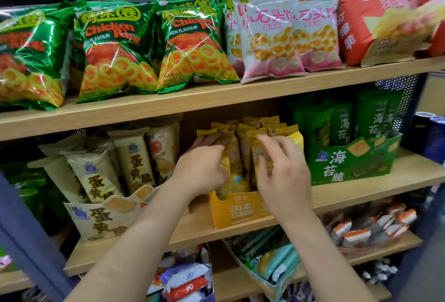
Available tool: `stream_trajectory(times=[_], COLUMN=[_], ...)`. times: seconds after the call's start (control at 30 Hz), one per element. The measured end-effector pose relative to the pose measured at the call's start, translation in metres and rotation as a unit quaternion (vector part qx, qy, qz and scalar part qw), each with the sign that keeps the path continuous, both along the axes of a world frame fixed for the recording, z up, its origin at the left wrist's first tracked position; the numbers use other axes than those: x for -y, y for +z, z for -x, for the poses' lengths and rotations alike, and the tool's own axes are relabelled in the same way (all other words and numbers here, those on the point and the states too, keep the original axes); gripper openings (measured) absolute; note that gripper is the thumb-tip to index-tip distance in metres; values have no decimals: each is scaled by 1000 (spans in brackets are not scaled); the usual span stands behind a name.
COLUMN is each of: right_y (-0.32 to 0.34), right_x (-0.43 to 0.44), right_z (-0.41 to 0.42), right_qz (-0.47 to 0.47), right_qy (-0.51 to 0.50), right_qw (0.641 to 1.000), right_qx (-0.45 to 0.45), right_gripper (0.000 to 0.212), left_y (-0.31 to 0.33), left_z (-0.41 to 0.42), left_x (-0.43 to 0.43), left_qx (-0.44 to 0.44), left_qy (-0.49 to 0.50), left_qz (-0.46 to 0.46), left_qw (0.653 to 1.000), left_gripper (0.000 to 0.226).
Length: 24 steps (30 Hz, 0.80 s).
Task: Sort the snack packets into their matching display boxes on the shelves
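Item: yellow packets, standing upright in the yellow display box on the middle shelf. Your left hand grips the left-end packets, fingers curled behind. Your right hand touches the row — whether it pinches is unclear. Seat them straight, labels forward.

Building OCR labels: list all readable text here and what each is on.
"Chicken", "FLAVOUR": green ring-snack bags.
"石头", "番茄味": white-pink bags.
"蛋黄脆": cream display box, cream packets.
"海苔脆": green display box.
Too blurred: yellow display box, red bag.
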State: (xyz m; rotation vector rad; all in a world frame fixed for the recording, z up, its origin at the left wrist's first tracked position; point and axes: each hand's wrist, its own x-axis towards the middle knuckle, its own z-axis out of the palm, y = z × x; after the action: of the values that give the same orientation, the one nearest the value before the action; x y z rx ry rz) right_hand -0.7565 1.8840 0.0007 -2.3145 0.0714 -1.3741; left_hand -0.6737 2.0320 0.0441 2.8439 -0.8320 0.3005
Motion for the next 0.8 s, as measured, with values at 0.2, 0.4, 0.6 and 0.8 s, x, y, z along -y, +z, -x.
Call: stream_trajectory(times=[0.2,0.4,0.6,0.8], right_y=[-22,-22,-21,-30], right_x=[44,60,62,69], right_z=[-7,-9,-14,-29], right_qz=[-94,-138,-46,16], right_qy=[-66,7,-58,-113], right_qw=[979,985,994,987], right_qx=[-170,-102,-84,-109], right_gripper=[98,86,77,66], left_y=[-2,-24,-32,-25], left_z=[17,28,39,31], left_x=[6,7,43,94], left_qx=[30,204,263,158], left_qy=[21,-13,-73,24], left_qz=[11,3,45,16], left_qw=[999,979,961,987], left_gripper=[68,66,43,38])
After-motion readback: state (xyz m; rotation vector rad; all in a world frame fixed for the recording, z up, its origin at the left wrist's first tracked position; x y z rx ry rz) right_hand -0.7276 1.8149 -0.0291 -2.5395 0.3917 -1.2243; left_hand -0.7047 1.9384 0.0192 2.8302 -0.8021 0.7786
